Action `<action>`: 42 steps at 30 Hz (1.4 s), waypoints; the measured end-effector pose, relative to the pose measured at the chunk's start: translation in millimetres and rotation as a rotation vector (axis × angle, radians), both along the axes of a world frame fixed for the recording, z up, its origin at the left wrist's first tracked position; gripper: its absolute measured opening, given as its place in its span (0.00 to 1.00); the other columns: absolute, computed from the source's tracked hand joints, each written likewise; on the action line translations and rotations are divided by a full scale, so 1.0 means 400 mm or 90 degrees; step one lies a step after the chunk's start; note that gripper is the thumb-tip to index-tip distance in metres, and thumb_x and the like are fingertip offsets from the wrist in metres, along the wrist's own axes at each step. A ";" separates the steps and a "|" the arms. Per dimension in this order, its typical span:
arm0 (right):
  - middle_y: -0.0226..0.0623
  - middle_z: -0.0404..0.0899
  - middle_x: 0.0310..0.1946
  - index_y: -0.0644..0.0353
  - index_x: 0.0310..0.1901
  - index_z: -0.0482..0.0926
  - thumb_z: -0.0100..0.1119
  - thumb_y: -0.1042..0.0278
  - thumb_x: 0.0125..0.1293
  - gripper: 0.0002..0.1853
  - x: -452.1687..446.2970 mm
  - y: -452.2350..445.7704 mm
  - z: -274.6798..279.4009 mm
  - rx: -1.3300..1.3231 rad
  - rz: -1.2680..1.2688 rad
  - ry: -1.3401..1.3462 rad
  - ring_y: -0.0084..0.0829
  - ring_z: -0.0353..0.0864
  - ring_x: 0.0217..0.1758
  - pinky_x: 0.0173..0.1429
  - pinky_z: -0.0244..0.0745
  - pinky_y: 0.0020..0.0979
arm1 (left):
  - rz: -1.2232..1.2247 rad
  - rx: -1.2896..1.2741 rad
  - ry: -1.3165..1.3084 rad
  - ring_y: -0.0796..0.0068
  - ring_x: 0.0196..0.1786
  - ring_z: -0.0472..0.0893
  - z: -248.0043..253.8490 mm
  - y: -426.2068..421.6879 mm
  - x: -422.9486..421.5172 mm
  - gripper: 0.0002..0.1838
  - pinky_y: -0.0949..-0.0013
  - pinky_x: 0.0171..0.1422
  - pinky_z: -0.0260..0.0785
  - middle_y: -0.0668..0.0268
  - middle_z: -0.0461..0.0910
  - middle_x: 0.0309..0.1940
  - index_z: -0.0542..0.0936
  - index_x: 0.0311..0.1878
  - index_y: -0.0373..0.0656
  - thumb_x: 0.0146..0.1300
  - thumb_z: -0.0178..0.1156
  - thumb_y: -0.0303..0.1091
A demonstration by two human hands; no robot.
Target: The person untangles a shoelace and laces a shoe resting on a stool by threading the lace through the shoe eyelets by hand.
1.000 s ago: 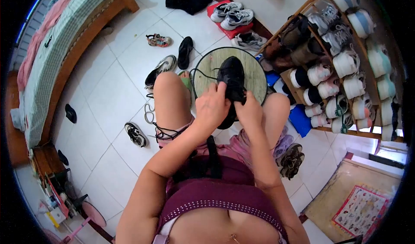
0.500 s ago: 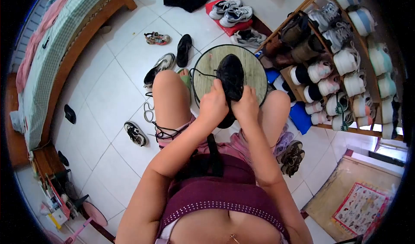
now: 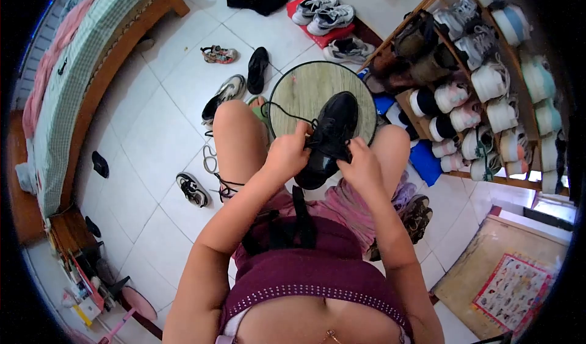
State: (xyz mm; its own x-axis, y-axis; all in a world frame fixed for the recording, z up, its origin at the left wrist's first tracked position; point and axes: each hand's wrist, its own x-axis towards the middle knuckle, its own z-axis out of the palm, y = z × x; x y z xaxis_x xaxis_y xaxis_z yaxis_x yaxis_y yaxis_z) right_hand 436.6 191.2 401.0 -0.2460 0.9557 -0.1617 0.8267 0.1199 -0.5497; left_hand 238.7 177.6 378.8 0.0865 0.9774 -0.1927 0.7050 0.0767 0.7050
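A black lace-up shoe [image 3: 337, 115] rests toe-away on the round wood-topped stool [image 3: 290, 88] between my knees, its heel end overhanging the near edge. My left hand [image 3: 290, 152] is closed at the shoe's left side, by the lacing; the fingertips are partly hidden. From there a black shoelace [image 3: 278, 105] loops out over the stool top. On the other side, my right hand [image 3: 361, 164] pinches the edge of the shoe's opening. The shoe's dark inside shows between both hands. More black cord [image 3: 229, 189] lies across my left thigh.
At the right stands a wooden shoe rack [image 3: 394, 54] filled with shoes. Several loose shoes lie on the white tiles, among them a black shoe [image 3: 257, 69] and a black-and-white sneaker [image 3: 192, 189]. Grey sneakers [image 3: 329, 19] sit on a red box. A bed [image 3: 122, 57] is at the left.
The shoe has tilted, its toe swinging right and its heel coming nearer to me. My hands have moved apart to either side of its opening, which now shows more.
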 end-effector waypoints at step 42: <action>0.26 0.74 0.30 0.62 0.38 0.79 0.52 0.66 0.70 0.10 0.026 0.149 0.155 -0.090 -0.190 0.624 0.15 0.69 0.28 0.31 0.64 0.19 | -0.169 0.121 -0.137 0.55 0.36 0.81 0.111 0.158 0.063 0.15 0.58 0.41 0.72 0.54 0.81 0.31 0.77 0.45 0.39 0.63 0.56 0.40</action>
State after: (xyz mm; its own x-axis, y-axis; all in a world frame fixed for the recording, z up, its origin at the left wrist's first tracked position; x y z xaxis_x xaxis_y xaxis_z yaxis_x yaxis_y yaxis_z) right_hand 446.8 250.7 463.0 -0.0861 0.9872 -0.1343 -0.0058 -0.1353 -0.9908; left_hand 263.8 240.9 423.1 0.3606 0.9319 0.0391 0.5173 -0.2347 0.8230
